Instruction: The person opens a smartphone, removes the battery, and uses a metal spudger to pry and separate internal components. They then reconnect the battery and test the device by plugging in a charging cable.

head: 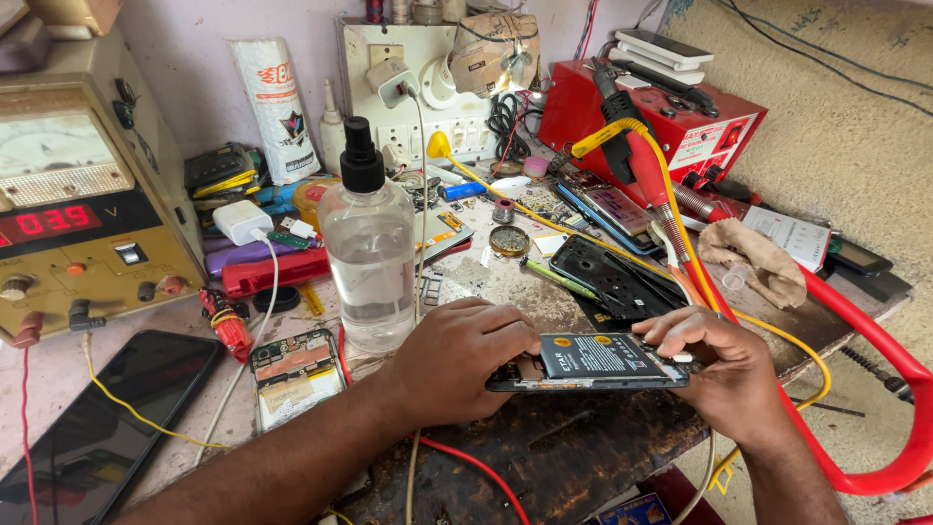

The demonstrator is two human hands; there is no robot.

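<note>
Hands meet over an opened smartphone point(583, 367) lying back-up near the front edge of the worn tabletop point(573, 457), its rear cover off and black battery point(595, 354) exposed. Left hand point(457, 355) lies over the phone's left end, grip curled and pressed onto the frame there, thumb along the near edge. Right hand point(714, 355) is at the right end, grip pinched together on the upper right corner of the phone; whether it holds a small tool cannot be told. Clear spray bottle point(368, 258) with black nozzle stands just behind the left hand. A second opened phone point(292, 374) with bare circuit board lies left of it, and a dark phone point(102, 428) lies screen-up at far left. Bench power supply point(83, 194) with red digits sits at rear left. A detached phone back frame point(612, 275) lies behind the work, crossed by a yellow cable point(671, 194) and a red hose point(855, 350).
</note>
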